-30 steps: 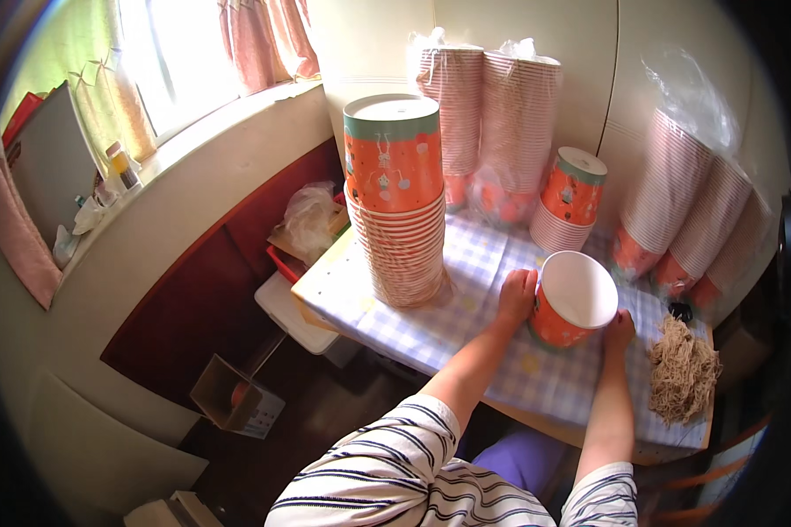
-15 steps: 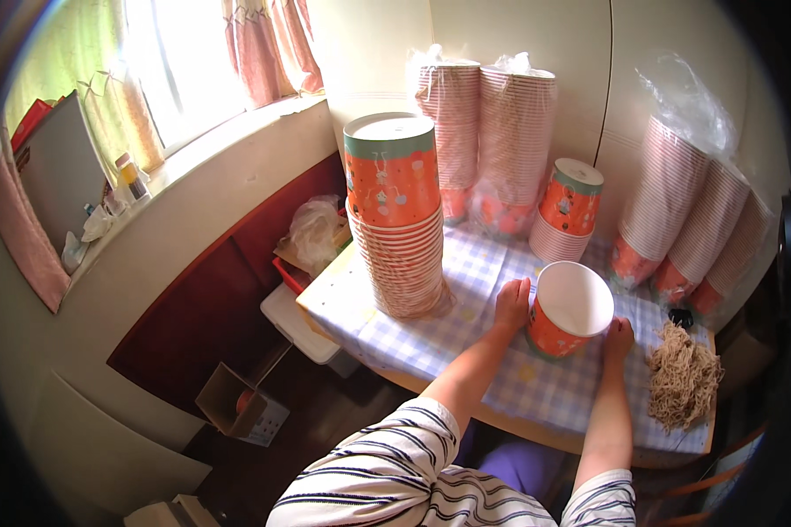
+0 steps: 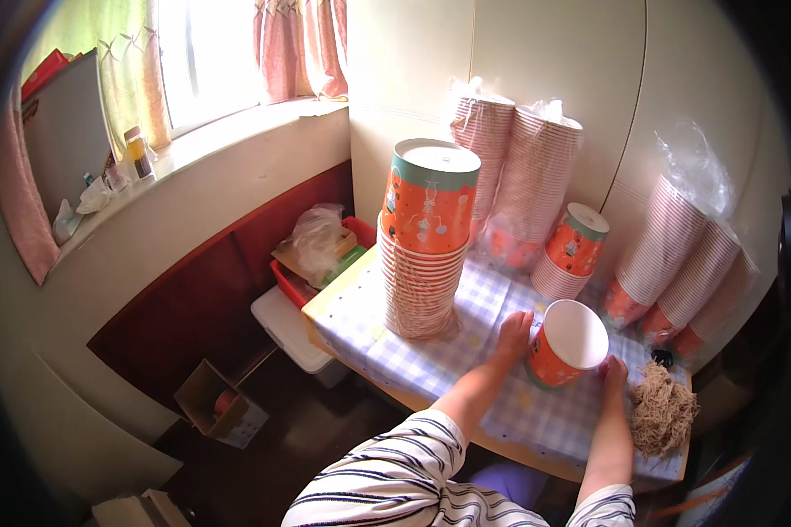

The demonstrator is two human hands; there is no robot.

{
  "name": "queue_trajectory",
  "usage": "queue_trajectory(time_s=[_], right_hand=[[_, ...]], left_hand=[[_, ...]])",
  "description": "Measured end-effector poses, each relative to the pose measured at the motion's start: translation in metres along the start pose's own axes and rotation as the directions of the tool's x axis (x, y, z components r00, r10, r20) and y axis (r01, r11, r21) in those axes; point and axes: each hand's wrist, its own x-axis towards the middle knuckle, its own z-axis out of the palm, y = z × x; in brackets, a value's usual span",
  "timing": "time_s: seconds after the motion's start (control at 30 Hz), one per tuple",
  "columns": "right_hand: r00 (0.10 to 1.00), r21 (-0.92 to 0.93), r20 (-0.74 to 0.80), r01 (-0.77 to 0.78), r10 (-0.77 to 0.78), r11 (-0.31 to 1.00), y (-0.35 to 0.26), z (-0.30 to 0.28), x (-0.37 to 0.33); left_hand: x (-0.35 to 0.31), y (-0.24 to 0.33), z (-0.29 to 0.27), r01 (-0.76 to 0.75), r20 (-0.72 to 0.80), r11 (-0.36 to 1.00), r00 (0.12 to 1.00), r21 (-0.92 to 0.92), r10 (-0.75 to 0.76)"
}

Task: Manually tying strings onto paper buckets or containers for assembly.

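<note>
An orange paper bucket (image 3: 558, 358) with a white inside stands upright on the checked tablecloth, mouth facing up. My left hand (image 3: 513, 337) is at its left side, fingers curled closed near the rim. My right hand (image 3: 615, 376) is at its right side, also closed and partly shaded. What the fingers hold, if anything, is too small to see. Right of my right hand lies a tangled heap of beige cords (image 3: 664, 408). To the left rises a tall stack of upside-down paper buckets (image 3: 429, 198), beige cords hanging down its side.
A shorter upside-down bucket stack (image 3: 576, 241) stands behind the bucket. Plastic-wrapped bucket stacks (image 3: 540, 167) line the wall, with more wrapped stacks (image 3: 664, 255) at the right. A red crate (image 3: 283, 283) and a white lidded box (image 3: 283, 327) sit beyond the table's left edge.
The view has shifted, so the table and stacks appear lower in the picture. Both hands stay closed on either side of the bucket, which remains upright.
</note>
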Motion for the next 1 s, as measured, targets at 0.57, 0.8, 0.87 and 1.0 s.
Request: queue_trajectory(time_s=[0.57,0.8,0.87,1.0], right_hand=[[0.872,-0.045,0.483,0.116,-0.08,0.992,-0.162,0.297,-0.214],[0.718,-0.018,0.627,-0.374,0.302,0.927,-0.149,0.388,-0.162],[0.736,-0.053,0.623,-0.3,0.267,0.952,-0.15,0.383,-0.152],[0.697,-0.085,0.659,-0.304,0.282,0.949,-0.162,0.371,-0.147]], left_hand=[[0.054,0.045,-0.351,0.261,-0.244,0.876,0.893,-0.405,-0.378],[0.067,0.055,-0.308,0.516,0.229,0.807,0.855,-0.289,-0.464],[0.054,0.073,-0.3,0.554,0.239,0.804,0.829,-0.216,-0.506],[0.044,0.086,-0.292,0.609,0.23,0.762,0.792,-0.222,-0.566]])
